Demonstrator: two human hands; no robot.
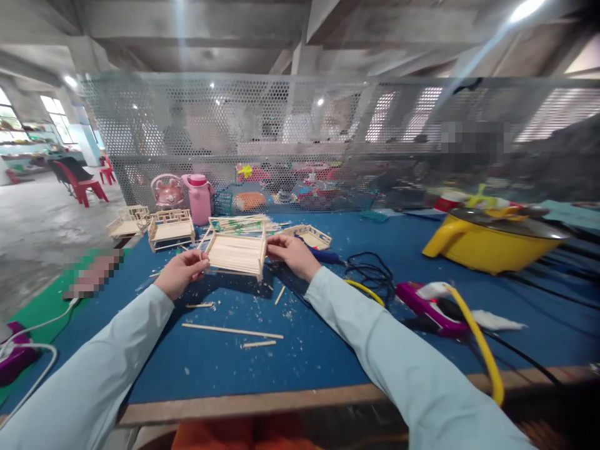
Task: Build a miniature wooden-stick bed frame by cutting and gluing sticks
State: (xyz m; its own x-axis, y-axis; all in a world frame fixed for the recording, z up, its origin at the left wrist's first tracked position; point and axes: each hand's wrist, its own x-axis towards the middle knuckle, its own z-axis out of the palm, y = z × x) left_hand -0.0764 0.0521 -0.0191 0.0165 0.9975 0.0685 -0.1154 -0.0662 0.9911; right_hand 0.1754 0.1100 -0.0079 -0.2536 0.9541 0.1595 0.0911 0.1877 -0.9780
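Between my two hands a miniature wooden bed [237,251], built of thin sticks, is held above the blue tabletop. My left hand [184,272] pinches its left side, thumb and fingers pressed together. On the opposite side my right hand [293,251] grips the right edge near a corner post. Under and in front of it lie a long loose stick [232,330], a shorter stick [259,344] and small wood scraps. Behind it is a heap of sticks [241,223] with green marks. Two similar stick models, one a small bench [171,230], stand to the left.
A pink bottle [199,199] stands at the back by a perforated metal screen [225,137]. To the right are a yellow electric pot [497,240], a purple power strip [434,309] and a yellow cable [478,340]. Dark cord [370,272] lies coiled behind my right forearm.
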